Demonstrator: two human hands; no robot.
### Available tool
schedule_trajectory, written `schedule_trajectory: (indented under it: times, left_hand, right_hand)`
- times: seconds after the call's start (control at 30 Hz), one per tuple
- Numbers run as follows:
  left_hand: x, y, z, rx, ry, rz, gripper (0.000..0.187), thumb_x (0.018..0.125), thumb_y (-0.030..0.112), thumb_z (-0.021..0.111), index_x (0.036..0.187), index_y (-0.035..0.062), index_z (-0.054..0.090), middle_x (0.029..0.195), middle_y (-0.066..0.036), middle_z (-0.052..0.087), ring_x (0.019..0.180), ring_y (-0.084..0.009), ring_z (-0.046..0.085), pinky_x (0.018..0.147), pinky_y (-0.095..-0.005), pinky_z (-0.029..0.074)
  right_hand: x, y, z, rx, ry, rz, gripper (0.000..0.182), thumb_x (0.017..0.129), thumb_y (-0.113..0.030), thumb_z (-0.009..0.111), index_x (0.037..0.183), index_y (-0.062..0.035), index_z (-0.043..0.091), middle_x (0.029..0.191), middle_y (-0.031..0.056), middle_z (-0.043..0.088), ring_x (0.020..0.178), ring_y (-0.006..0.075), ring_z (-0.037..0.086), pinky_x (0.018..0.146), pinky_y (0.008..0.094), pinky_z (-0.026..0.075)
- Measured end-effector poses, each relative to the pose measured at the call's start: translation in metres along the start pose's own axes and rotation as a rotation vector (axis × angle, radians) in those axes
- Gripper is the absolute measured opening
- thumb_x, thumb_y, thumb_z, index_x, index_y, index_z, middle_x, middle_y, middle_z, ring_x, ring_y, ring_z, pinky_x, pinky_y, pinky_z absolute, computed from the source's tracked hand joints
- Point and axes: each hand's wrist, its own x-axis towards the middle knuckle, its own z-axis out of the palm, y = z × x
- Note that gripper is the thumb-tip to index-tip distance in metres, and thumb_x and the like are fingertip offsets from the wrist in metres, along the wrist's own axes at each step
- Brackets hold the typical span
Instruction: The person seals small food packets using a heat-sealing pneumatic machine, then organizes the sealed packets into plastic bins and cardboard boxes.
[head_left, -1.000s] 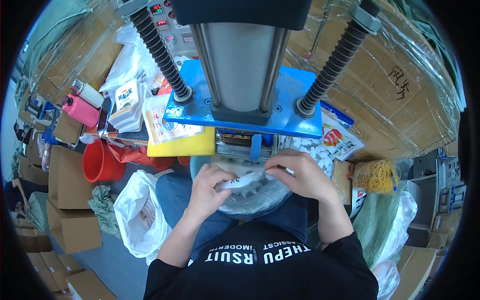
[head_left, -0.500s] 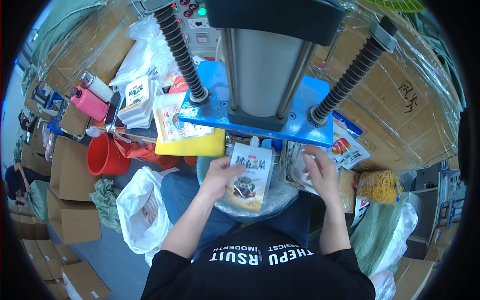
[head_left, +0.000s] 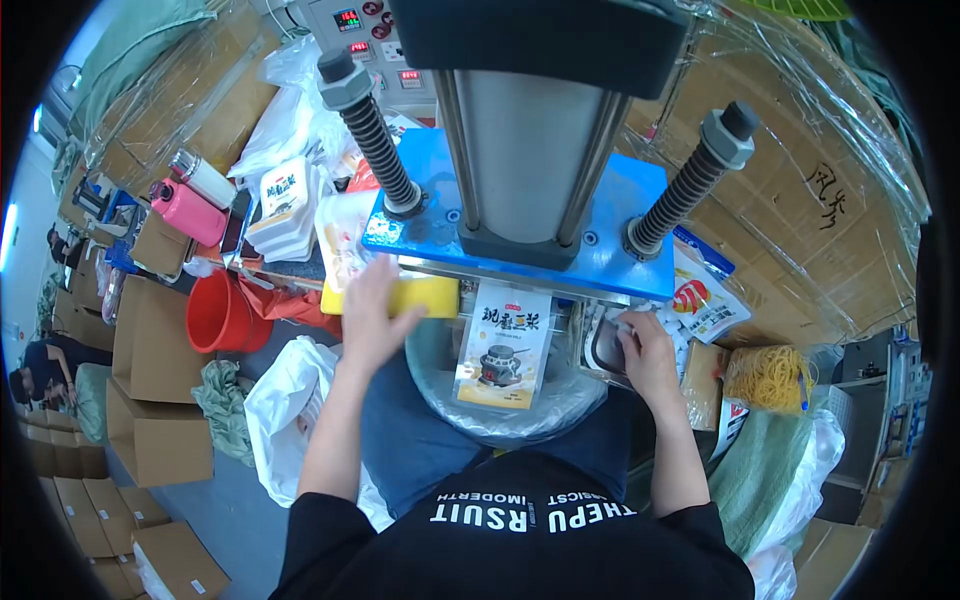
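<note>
A printed stand-up pouch hangs below the blue press plate, its top edge hidden under the press. My left hand is off the pouch, fingers spread and slightly blurred, in front of a yellow block at the press's left. It holds nothing that I can see. To the right, my right hand reaches into a clear plastic tray, its fingers bent together. Whatever may be between those fingertips is hidden.
A stack of printed pouches lies left of the press, with a pink bottle beyond. A red bucket and a white bag stand lower left. Yellow cord and a large carton are at right.
My left hand has let go of the pouch and moved up and left. The press's spring bolts have come down, and the pouch's top is now covered. My right hand's fingers have closed in.
</note>
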Motion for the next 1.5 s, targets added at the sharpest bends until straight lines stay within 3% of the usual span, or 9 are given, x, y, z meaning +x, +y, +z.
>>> schedule_trajectory:
  times: [0.13,0.3,0.37,0.6,0.8,0.97,1.2,1.43,1.5]
  left_hand:
    - [-0.035,0.005,-0.006,-0.072,0.024,0.086,0.046,0.067,0.007,0.073,0.112,0.0090,0.063,0.120,-0.009,0.061,0.109,-0.0280,0.056,0.093,-0.0400,0.039]
    - [-0.007,0.013,0.001,-0.342,0.204,-0.112,0.016,0.070,0.001,0.071,0.085,0.0018,0.067,0.073,-0.008,0.058,0.066,-0.0244,0.053,0.062,-0.0341,0.042]
    - [-0.015,0.036,-0.011,-0.314,0.071,-0.235,0.021,0.065,-0.001,0.069,0.085,0.0031,0.068,0.078,-0.011,0.062,0.075,-0.0301,0.058,0.069,-0.0384,0.046]
    - [-0.032,0.099,-0.025,-0.635,-0.308,-0.069,0.019,0.064,0.004,0.073,0.083,0.0037,0.070,0.075,-0.006,0.063,0.071,-0.0242,0.055,0.066,-0.0337,0.045]
    - [-0.061,0.102,-0.009,-1.266,-0.692,-0.610,0.016,0.082,0.010,0.072,0.094,-0.0016,0.070,0.082,-0.004,0.068,0.073,-0.0070,0.058,0.065,-0.0220,0.044]
    - [-0.047,0.106,0.012,-1.596,-0.499,-0.807,0.018,0.085,0.003,0.066,0.100,-0.0061,0.067,0.093,-0.011,0.070,0.083,-0.0154,0.067,0.077,-0.0283,0.054]
    - [-0.006,0.090,0.047,-1.695,-0.319,-0.925,0.016,0.083,0.002,0.067,0.098,-0.0050,0.066,0.092,-0.013,0.070,0.078,-0.0157,0.067,0.071,-0.0280,0.053]
    - [-0.005,0.084,0.036,-1.611,-0.340,-0.911,0.018,0.084,0.008,0.069,0.098,-0.0023,0.067,0.091,-0.009,0.070,0.076,-0.0150,0.066,0.071,-0.0269,0.052]
    - [0.008,0.068,0.013,-1.039,-0.431,-0.709,0.024,0.085,0.016,0.070,0.102,0.0001,0.067,0.084,-0.005,0.070,0.069,-0.0134,0.063,0.067,-0.0271,0.052]
  right_hand:
    - [-0.008,0.008,0.002,0.151,0.105,0.056,0.013,0.085,0.002,0.055,0.098,-0.0003,0.060,0.095,0.0165,0.059,0.079,0.0332,0.058,0.073,0.0382,0.047]
    - [-0.004,-0.024,0.003,0.719,-0.028,0.249,0.016,0.085,0.003,0.059,0.100,-0.0021,0.061,0.089,0.0025,0.059,0.077,0.0106,0.056,0.069,0.0226,0.045]
    - [-0.011,-0.030,0.004,0.863,-0.102,0.338,0.022,0.082,0.003,0.065,0.102,-0.0031,0.063,0.091,-0.0015,0.060,0.080,0.0059,0.056,0.069,0.0194,0.045]
    - [0.023,-0.079,-0.020,0.400,-0.411,-0.214,0.022,0.081,-0.005,0.068,0.102,-0.0021,0.067,0.092,0.0129,0.066,0.083,0.0262,0.063,0.073,0.0343,0.050]
    - [0.013,-0.089,0.005,0.583,-0.343,-0.078,0.032,0.083,-0.005,0.066,0.115,-0.0021,0.063,0.094,0.0104,0.066,0.082,0.0172,0.062,0.072,0.0297,0.049]
    - [-0.001,-0.063,0.015,0.649,-0.219,0.232,0.052,0.088,-0.006,0.062,0.137,-0.0021,0.043,0.095,0.0074,0.066,0.079,0.0081,0.059,0.070,0.0226,0.048]
    - [-0.002,-0.028,-0.025,0.293,0.019,0.128,0.029,0.082,-0.001,0.062,0.111,-0.0035,0.064,0.105,0.0055,0.062,0.079,0.0101,0.058,0.064,0.0217,0.044]
    - [0.006,0.002,0.018,0.032,0.066,-0.054,0.014,0.082,0.000,0.061,0.096,0.0012,0.062,0.094,0.0180,0.059,0.088,0.0375,0.060,0.074,0.0391,0.049]
    - [0.006,0.005,0.019,0.097,0.134,0.040,0.013,0.087,-0.003,0.057,0.098,0.0029,0.062,0.086,0.0182,0.060,0.086,0.0355,0.061,0.076,0.0381,0.048]
